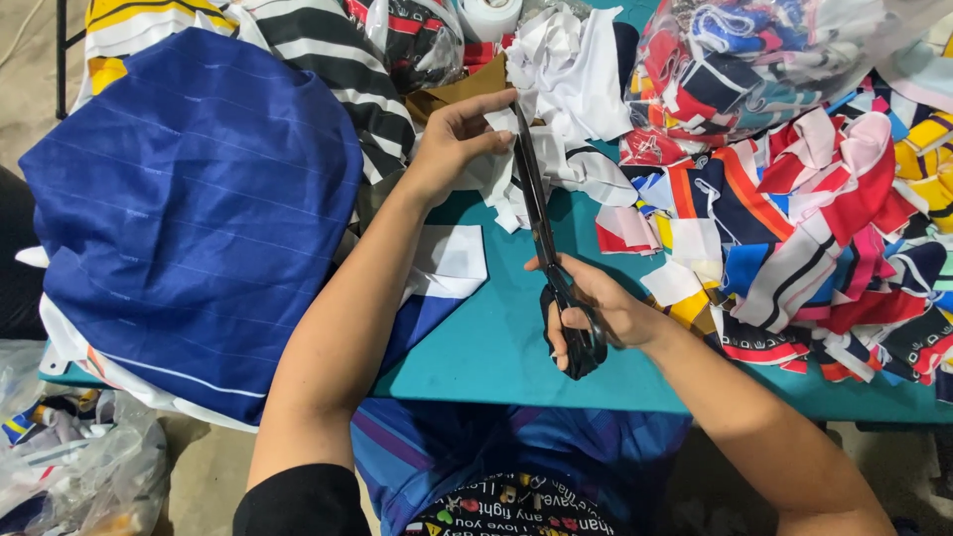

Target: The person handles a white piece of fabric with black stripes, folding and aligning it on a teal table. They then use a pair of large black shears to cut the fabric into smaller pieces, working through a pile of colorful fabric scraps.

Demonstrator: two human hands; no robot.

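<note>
While held, scissors (544,233) point away, long axis near-vertical

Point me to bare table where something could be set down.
One free patch: teal table between the forearms, bordered by the blue fabric on the left, the scissors in the right hand, and the near edge. Crowded: white scraps by the left hand; coloured scraps right.

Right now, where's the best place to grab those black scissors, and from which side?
Take the scissors by the black handle loops nearest the body, coming from the right, as the right hand does. The long blades point away toward the white fabric piece under the left hand.
</note>
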